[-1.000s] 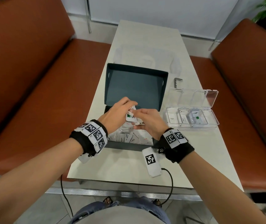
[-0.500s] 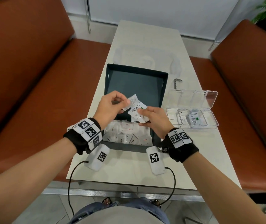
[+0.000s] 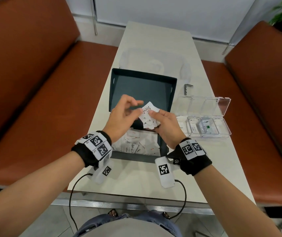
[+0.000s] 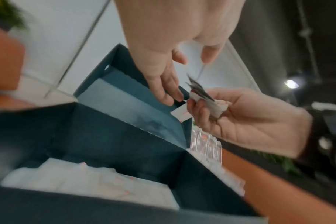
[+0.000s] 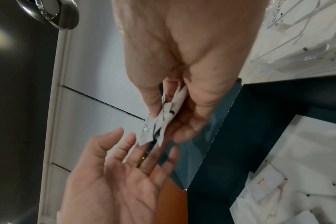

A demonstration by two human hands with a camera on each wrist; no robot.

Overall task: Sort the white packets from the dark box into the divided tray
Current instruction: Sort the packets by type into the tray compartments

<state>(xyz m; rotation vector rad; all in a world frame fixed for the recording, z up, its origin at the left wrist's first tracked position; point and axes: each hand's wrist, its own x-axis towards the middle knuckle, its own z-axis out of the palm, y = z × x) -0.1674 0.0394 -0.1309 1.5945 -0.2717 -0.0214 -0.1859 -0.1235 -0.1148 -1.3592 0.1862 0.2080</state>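
The dark box [image 3: 162,145] sits on the table in front of me, its lid [image 3: 142,89] propped up behind it. Several loose white packets [image 3: 135,146] lie in it, also visible in the left wrist view [image 4: 86,178] and the right wrist view [image 5: 297,166]. My right hand [image 3: 154,120] grips a small bunch of white packets [image 3: 148,111] above the box; one reads "Stevia". The bunch [image 5: 163,118] is pinched between thumb and fingers. My left hand [image 3: 130,108] hovers beside it with relaxed fingers [image 5: 128,145], holding nothing. The clear divided tray [image 3: 224,134] stands to the right, lid open, a few packets inside.
A small grey metal bracket [image 3: 187,88] lies behind the tray. A clear plastic bag [image 3: 154,62] lies on the far part of the table [image 3: 133,182]. Orange-brown benches [image 3: 34,100] flank the table. White sensor pods with cables hang below both wrists near the front edge.
Both hands rose out of the box with packets. The left hand, which pinched a packet half a second ago, has let go and spread its fingers; the right keeps the bunch.
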